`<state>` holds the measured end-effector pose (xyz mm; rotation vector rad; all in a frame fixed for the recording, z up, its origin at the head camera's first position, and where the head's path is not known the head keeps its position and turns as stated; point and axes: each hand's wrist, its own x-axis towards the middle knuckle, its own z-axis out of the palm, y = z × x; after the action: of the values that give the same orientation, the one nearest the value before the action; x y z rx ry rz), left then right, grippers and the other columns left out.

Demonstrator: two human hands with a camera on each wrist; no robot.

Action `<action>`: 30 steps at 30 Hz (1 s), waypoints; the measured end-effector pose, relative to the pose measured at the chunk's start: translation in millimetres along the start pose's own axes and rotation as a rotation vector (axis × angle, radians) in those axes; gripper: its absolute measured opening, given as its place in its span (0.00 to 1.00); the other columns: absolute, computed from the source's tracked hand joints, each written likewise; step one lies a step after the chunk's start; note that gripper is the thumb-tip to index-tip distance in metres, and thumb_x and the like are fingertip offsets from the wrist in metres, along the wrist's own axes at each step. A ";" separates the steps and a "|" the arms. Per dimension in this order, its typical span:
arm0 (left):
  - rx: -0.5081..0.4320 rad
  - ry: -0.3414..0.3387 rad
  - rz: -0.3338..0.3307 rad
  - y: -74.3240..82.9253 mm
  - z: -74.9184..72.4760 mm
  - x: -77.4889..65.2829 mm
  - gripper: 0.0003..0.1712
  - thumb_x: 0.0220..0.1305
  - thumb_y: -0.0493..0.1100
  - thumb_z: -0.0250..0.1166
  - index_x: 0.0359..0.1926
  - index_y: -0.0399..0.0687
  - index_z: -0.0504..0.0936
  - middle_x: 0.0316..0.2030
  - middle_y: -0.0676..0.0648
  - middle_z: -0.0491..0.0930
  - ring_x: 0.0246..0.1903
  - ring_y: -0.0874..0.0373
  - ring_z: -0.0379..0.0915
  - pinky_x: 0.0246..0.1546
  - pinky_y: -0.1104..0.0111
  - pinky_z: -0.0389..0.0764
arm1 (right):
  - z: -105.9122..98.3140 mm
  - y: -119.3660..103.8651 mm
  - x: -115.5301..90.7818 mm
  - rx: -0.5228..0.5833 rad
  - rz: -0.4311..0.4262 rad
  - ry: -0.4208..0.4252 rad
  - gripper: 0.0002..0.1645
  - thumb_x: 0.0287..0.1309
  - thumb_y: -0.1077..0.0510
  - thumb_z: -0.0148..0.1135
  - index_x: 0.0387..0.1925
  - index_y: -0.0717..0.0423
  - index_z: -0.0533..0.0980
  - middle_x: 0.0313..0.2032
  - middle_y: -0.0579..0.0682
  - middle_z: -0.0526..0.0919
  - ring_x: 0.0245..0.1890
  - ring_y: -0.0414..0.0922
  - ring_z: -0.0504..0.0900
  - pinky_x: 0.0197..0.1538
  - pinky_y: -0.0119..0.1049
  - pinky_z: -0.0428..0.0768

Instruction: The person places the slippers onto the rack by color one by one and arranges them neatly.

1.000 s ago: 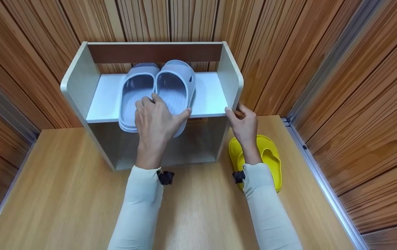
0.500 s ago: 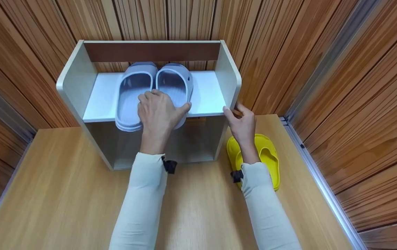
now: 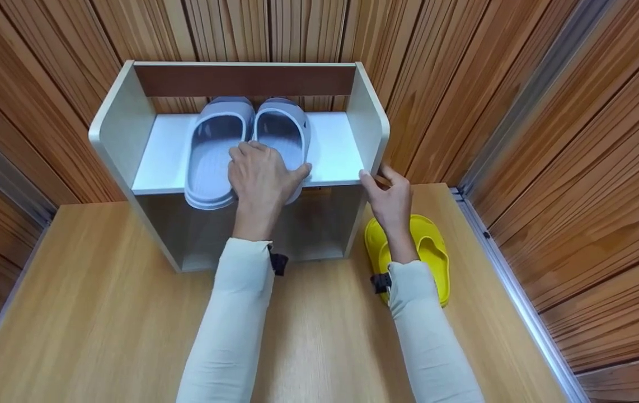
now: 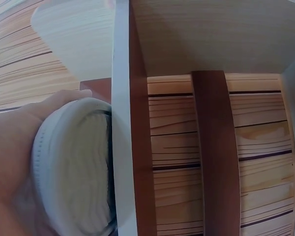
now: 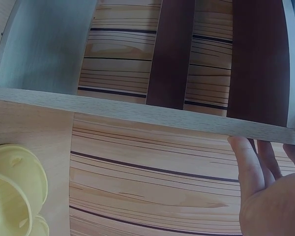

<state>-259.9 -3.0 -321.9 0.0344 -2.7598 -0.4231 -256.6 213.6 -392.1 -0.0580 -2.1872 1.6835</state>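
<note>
A pair of light grey slippers stands on the white upper shelf (image 3: 333, 148) of a small shoe rack, their heels jutting past its front edge. My left hand (image 3: 261, 176) grips the heel of the right slipper (image 3: 296, 148) and hides part of it; the left slipper (image 3: 210, 162) lies beside it. Close up in the left wrist view, that hand curls round the slipper's rounded heel (image 4: 78, 167), against the shelf edge. With thumb in front and fingers outside, my right hand (image 3: 391, 204) holds the rack's right side panel (image 3: 374, 123). Its fingers (image 5: 248, 164) touch that panel in the right wrist view.
Yellow slippers (image 3: 436, 252) rest on the wooden floor (image 3: 319, 330), partly under my right forearm. Below the shelf is the rack's lower compartment (image 3: 207, 235). Wood-panelled walls (image 3: 588, 184) stand behind and at both sides, with a metal rail (image 3: 521, 313) at right.
My left hand has shifted slightly right and forward, from between the heels onto the right slipper. The right slipper's toe has lowered and turned a little. My right hand keeps its place on the rack.
</note>
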 end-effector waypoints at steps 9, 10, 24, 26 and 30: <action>0.043 -0.001 0.030 0.6 3.1 -1.5 0.53 0.59 0.73 0.64 0.49 0.18 0.79 0.38 0.31 0.75 0.40 0.42 0.71 0.34 0.58 0.77 | -0.2 -0.7 0.0 0.012 -0.032 0.011 0.28 0.68 0.52 0.65 0.65 0.59 0.76 0.61 0.56 0.80 0.54 0.52 0.82 0.50 0.45 0.84; 0.045 -0.004 0.029 0.5 3.1 -1.6 0.53 0.59 0.73 0.63 0.49 0.19 0.79 0.38 0.31 0.75 0.40 0.42 0.70 0.34 0.58 0.77 | -0.1 -0.6 0.1 0.012 -0.033 0.012 0.28 0.68 0.52 0.65 0.65 0.59 0.76 0.61 0.56 0.80 0.54 0.52 0.82 0.50 0.45 0.84; 0.115 -0.069 0.015 -1.4 1.4 -1.1 0.58 0.63 0.77 0.54 0.53 0.17 0.75 0.40 0.32 0.74 0.41 0.43 0.70 0.34 0.59 0.79 | 4.2 -0.8 -1.6 0.004 -0.006 0.006 0.28 0.69 0.52 0.64 0.65 0.60 0.75 0.62 0.57 0.79 0.56 0.53 0.82 0.52 0.47 0.82; 0.107 -0.038 0.020 -2.1 3.2 -1.1 0.58 0.64 0.77 0.54 0.54 0.17 0.75 0.41 0.31 0.75 0.41 0.43 0.70 0.34 0.59 0.78 | 4.2 -1.3 -2.0 0.004 -0.008 0.008 0.28 0.69 0.52 0.64 0.65 0.60 0.76 0.62 0.57 0.79 0.56 0.54 0.82 0.53 0.47 0.82; 0.071 0.061 0.028 -2.6 6.0 -1.9 0.57 0.66 0.76 0.54 0.57 0.18 0.74 0.43 0.31 0.76 0.42 0.42 0.71 0.36 0.59 0.78 | 3.9 -2.4 -2.4 -0.020 -0.015 0.014 0.26 0.70 0.51 0.63 0.63 0.61 0.77 0.62 0.57 0.79 0.57 0.54 0.81 0.56 0.46 0.81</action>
<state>-260.3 -3.6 -328.7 0.0250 -2.7103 -0.3117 -255.1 208.7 -391.3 -0.0580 -2.1887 1.6483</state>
